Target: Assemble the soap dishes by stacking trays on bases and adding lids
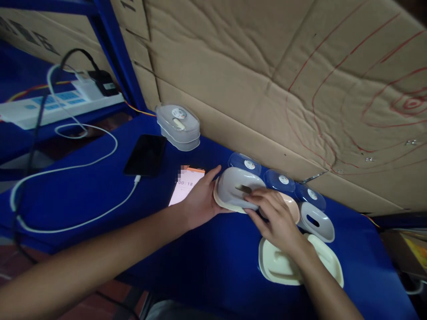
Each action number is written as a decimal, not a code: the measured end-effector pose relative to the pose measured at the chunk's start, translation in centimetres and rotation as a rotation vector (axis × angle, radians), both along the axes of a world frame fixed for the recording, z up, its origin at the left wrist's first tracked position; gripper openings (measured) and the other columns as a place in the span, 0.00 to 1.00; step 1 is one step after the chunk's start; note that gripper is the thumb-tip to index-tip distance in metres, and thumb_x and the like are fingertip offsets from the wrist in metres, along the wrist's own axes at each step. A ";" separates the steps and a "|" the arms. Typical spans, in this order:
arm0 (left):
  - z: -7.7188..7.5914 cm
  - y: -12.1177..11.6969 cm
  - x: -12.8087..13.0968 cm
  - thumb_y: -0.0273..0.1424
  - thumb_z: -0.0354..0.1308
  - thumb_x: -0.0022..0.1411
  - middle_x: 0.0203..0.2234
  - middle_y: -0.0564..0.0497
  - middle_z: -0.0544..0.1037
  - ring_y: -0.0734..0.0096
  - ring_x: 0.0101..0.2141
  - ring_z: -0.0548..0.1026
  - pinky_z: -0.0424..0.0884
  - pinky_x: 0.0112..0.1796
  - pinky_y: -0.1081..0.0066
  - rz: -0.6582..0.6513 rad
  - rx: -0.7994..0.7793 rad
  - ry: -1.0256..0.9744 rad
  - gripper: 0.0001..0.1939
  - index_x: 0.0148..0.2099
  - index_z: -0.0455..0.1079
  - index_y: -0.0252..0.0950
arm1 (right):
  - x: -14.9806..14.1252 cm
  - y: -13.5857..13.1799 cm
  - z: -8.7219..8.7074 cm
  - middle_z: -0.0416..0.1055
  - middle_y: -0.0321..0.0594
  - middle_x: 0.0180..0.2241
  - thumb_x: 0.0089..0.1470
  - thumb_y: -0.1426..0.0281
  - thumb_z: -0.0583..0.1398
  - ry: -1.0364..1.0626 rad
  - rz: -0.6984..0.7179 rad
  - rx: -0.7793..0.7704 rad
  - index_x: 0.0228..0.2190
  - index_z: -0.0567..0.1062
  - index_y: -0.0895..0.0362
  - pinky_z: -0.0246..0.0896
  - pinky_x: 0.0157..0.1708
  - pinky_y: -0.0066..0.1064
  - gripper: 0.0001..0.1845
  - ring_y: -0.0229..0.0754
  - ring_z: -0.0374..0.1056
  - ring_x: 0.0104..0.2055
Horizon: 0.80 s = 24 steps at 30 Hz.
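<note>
My left hand (200, 202) grips the left rim of a beige oval base (218, 200) with a grey slotted tray (238, 186) resting in it. My right hand (275, 218) lies over the tray's right side, fingers pressed on the grey tray near its slot. Under my right wrist sits a cream oval base (282, 266). Another grey slotted tray (316, 220) lies to the right. Three clear lids with round stickers, the first clear lid (245, 162), the second clear lid (279, 180) and the third clear lid (310, 195), stand along the cardboard wall.
A stack of closed clear boxes (178, 126) sits at the back. A dark phone (146, 154) with a white cable (66, 171) and a lit phone (186, 186) lie on the blue table (207, 258). A power strip (60, 103) is on the left; a cardboard wall (283, 80) is behind.
</note>
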State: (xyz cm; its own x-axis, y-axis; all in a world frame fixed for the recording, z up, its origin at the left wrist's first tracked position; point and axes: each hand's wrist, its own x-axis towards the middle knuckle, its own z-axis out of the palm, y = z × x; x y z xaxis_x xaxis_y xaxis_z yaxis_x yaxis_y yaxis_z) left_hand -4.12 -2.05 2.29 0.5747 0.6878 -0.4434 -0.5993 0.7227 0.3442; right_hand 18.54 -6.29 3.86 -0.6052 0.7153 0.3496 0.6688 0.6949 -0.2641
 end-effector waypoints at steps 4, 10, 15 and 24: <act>-0.2 -0.1 0.2 0.41 0.55 0.74 0.38 0.44 0.84 0.60 0.36 0.81 0.79 0.38 0.62 0.050 0.068 0.011 0.18 0.50 0.79 0.32 | -0.4 -0.2 0.1 0.77 0.47 0.56 0.70 0.71 0.60 -0.002 0.060 -0.066 0.55 0.75 0.53 0.69 0.60 0.49 0.14 0.49 0.71 0.61; -0.8 0.0 0.3 0.37 0.57 0.74 0.39 0.46 0.84 0.65 0.35 0.81 0.80 0.35 0.67 0.134 0.057 0.134 0.13 0.48 0.79 0.34 | 0.0 3.7 0.9 0.75 0.45 0.60 0.72 0.68 0.56 0.064 0.054 -0.080 0.57 0.76 0.52 0.65 0.66 0.48 0.16 0.47 0.69 0.65; -0.5 -0.3 0.3 0.38 0.60 0.72 0.41 0.49 0.83 0.62 0.39 0.81 0.81 0.37 0.63 0.130 0.017 0.230 0.11 0.48 0.79 0.38 | 1.4 10.0 -0.7 0.65 0.55 0.68 0.67 0.69 0.61 -0.161 -0.118 -0.116 0.65 0.70 0.57 0.57 0.68 0.60 0.26 0.59 0.59 0.72; -0.7 -0.8 0.7 0.41 0.60 0.73 0.42 0.47 0.83 0.62 0.40 0.80 0.80 0.36 0.65 0.060 0.008 0.248 0.14 0.51 0.79 0.38 | 3.3 10.5 -1.8 0.77 0.47 0.58 0.70 0.55 0.57 0.147 -0.228 -0.275 0.60 0.75 0.52 0.69 0.60 0.50 0.24 0.52 0.74 0.59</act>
State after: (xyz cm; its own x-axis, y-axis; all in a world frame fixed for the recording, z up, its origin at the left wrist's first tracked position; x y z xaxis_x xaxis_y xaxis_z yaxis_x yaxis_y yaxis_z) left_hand -3.45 -2.81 1.59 0.4069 0.7215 -0.5602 -0.5376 0.6850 0.4918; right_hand 21.89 4.21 2.08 -0.3776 0.9048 0.1966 0.7392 0.4224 -0.5245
